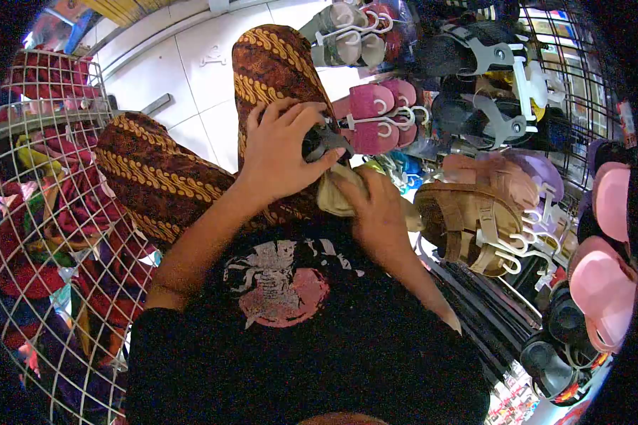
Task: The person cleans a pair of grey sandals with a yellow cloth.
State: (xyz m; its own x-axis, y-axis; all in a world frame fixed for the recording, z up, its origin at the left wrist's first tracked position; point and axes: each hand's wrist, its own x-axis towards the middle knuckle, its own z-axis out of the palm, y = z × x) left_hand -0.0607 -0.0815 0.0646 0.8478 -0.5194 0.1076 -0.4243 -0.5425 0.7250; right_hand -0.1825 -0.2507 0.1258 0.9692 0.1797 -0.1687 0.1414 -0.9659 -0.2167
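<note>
My left hand (280, 152) is over my raised knee, its fingers curled around a small black and grey object (325, 143) that looks like a sandal. Most of that object is hidden under the fingers, and the thumb presses on its near side. Just to the right and lower, my right hand (379, 209) grips a beige cloth (337, 195) bunched up against the black object. Its fingers are partly hidden by the cloth. Both hands are close together above my lap, over brown patterned trousers (170, 170).
At right hang pink sandals (372, 117), brown sandals (468, 223) and black sandals (461, 117) on white hangers, beside a black wire rack (581, 92). A wire basket (64, 234) of colourful fabric stands at left. White floor tiles (191, 78) lie ahead, with a loose white hanger (213, 56).
</note>
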